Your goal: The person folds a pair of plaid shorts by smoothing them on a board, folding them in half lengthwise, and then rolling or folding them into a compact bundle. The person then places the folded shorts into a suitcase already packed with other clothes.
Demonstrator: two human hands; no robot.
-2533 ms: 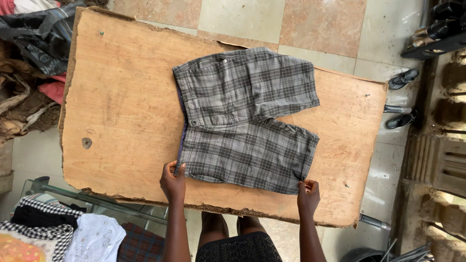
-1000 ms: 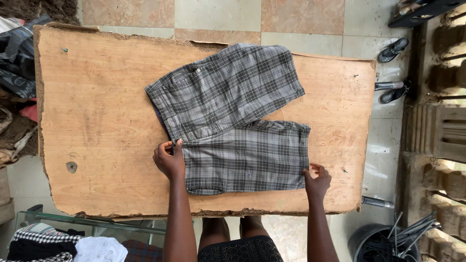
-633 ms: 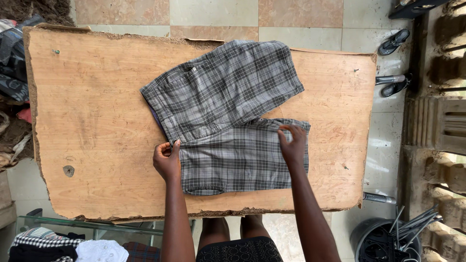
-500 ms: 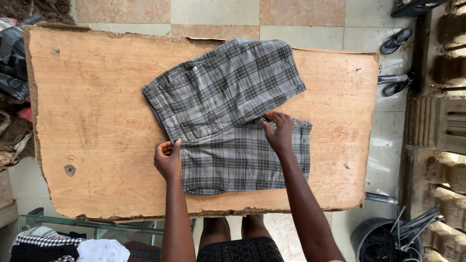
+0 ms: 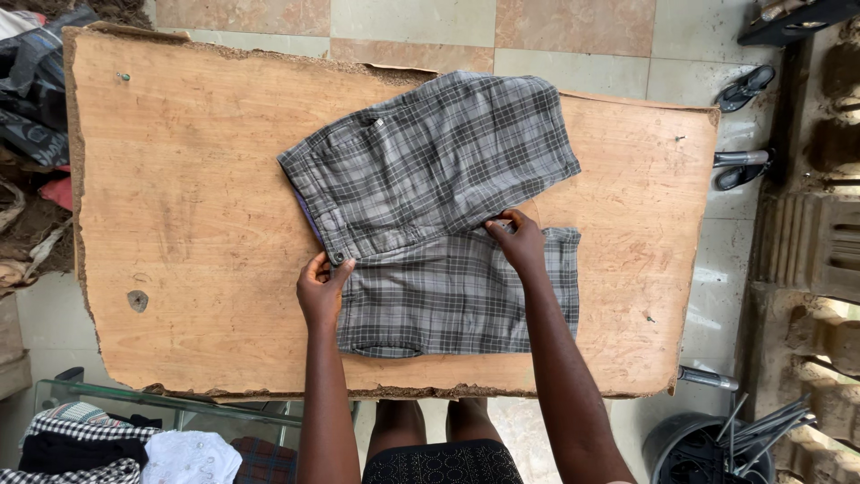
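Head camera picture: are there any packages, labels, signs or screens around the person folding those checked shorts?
None show. There are only the grey checked shorts on a worn wooden board, held by the left hand and right hand, with no tag visible on them.

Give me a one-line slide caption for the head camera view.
Left hand at the waistband and right hand at the crotch of grey plaid shorts spread on a worn wooden board.
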